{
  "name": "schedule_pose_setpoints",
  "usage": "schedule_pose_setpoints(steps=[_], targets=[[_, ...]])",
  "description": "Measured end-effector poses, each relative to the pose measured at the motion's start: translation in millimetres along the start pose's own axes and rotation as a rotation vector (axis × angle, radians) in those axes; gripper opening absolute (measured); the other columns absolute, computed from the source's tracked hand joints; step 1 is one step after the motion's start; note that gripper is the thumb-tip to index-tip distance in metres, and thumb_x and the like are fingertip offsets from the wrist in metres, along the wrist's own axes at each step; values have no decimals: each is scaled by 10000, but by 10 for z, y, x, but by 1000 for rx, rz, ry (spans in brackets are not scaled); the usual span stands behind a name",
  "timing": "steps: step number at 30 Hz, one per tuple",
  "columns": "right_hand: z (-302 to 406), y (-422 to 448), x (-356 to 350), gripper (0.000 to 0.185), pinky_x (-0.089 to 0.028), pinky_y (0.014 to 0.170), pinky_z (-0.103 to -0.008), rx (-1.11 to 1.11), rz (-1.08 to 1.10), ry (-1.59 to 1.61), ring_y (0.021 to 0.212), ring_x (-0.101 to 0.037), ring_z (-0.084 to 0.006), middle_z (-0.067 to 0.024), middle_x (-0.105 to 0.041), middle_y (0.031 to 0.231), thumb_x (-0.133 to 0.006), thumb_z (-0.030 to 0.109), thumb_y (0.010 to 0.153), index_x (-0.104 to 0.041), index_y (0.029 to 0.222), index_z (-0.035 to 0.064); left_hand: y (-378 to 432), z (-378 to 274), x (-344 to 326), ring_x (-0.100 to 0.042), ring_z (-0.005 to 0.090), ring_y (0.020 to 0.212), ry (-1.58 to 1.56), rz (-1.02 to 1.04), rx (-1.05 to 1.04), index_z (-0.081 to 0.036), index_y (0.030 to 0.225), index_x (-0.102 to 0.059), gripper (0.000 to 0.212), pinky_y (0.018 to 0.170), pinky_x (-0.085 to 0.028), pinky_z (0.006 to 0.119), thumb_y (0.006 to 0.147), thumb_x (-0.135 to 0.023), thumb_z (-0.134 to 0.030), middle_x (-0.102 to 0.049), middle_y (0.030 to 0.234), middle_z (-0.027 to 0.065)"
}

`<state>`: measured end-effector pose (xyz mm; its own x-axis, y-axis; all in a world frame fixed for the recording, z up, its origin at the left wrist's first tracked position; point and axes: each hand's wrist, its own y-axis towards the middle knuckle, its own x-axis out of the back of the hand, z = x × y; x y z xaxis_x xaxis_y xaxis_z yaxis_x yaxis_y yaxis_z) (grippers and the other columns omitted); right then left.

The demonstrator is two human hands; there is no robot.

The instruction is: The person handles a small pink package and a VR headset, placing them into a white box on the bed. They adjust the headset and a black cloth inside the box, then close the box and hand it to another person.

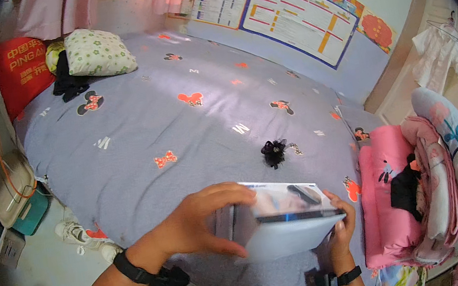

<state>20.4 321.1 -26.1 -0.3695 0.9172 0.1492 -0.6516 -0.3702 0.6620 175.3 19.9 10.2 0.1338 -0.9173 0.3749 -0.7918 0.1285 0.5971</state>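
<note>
I hold a white cardboard box [296, 236] above the near part of the bed, tilted, with a colour photo printed on one face and a dark strip along an edge. My left hand [198, 221] spans the box's left end, fingers on top and thumb below. A grey and dark part within that hand is blurred, and I cannot tell whether it belongs to the box. At the other end, my right hand [340, 222] grips the right edge. Beyond the box, a black hair accessory [275, 152] lies on the grey bedsheet [211, 145], which has bows and mouse-head prints.
Folded pink bedding [398, 206] and a blue quilt [456, 144] are stacked at the right. A floral pillow [100, 51], black cloth [68, 78] and red bag [23, 71] sit far left. White shoes [74, 232] and a lidded bin [28, 213] stand left of the bed.
</note>
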Motion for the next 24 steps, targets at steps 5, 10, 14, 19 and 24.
schedule_pose_setpoints(steps=[5, 10, 14, 19, 24], targets=[[300, -225, 150, 590, -471, 952, -491, 357, 270, -423, 1155, -553, -416, -298, -521, 1256, -728, 486, 788, -488, 1185, 121, -89, 89, 155, -603, 230, 1022, -364, 114, 51, -59, 779, -737, 212, 921, -456, 341, 626, -858, -142, -685, 1003, 68], [365, -258, 160, 698, -535, 860, -462, 367, 361, -441, 1045, -621, -404, -276, -538, 1233, -821, 535, 651, -511, 1136, 142, -92, -37, 238, -617, 243, 980, -239, 230, 36, -86, 759, -759, 180, 886, -467, 372, 611, -858, -114, -704, 948, 55], [374, -232, 137, 697, -535, 863, -448, 413, 372, -458, 1055, -620, -394, -277, -543, 1233, -832, 536, 628, -531, 1127, 154, -113, -106, 276, -616, 252, 1004, -236, 244, 82, -81, 755, -755, 157, 901, -468, 380, 626, -842, -106, -702, 971, 65], [180, -11, 103, 710, -438, 974, -427, 266, 236, -439, 1159, -553, -376, -258, -537, 1295, -756, 558, 723, -527, 1189, 74, -1, -1, 135, -586, 292, 1122, -110, -6, 111, -87, 950, -745, 260, 977, -444, 401, 694, -787, -89, -676, 1101, 94], [265, 453, -206, 684, -398, 998, -374, -57, 191, -370, 1147, -539, -276, -176, -571, 1236, -675, 480, 822, -485, 1283, 12, -18, 316, 80, -308, 300, 1390, -84, -54, 104, -85, 1449, -369, 906, 1136, -261, 389, 714, -837, -334, -349, 1481, 160]])
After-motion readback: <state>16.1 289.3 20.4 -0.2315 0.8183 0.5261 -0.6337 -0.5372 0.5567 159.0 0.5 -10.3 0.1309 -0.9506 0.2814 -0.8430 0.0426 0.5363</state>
